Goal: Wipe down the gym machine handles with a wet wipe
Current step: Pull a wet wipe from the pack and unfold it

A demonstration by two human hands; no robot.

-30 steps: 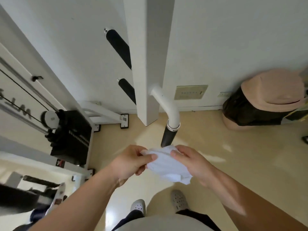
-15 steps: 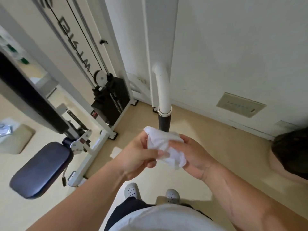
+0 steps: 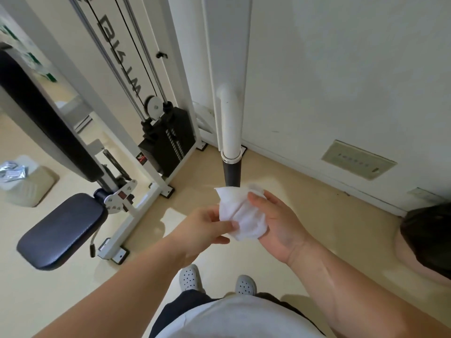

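Head view: both hands are up in front of the chest with the wet wipe [image 3: 244,215] bunched between them, just under the handle.
Left hand [image 3: 202,228]: thumb and fingertips pinch the wipe's left edge.
Right hand [image 3: 280,223]: thumb clamps down on top; the fingers are mostly buried under the cloth.
Handle [image 3: 231,174]: black grip hanging off a white bar [image 3: 229,123]. Its lower end disappears behind the wipe, so I can't tell if they touch.
Weight stack [image 3: 168,142]: back left, cables cut off by the top edge.
Seat pad [image 3: 63,228]: dark, lower left.
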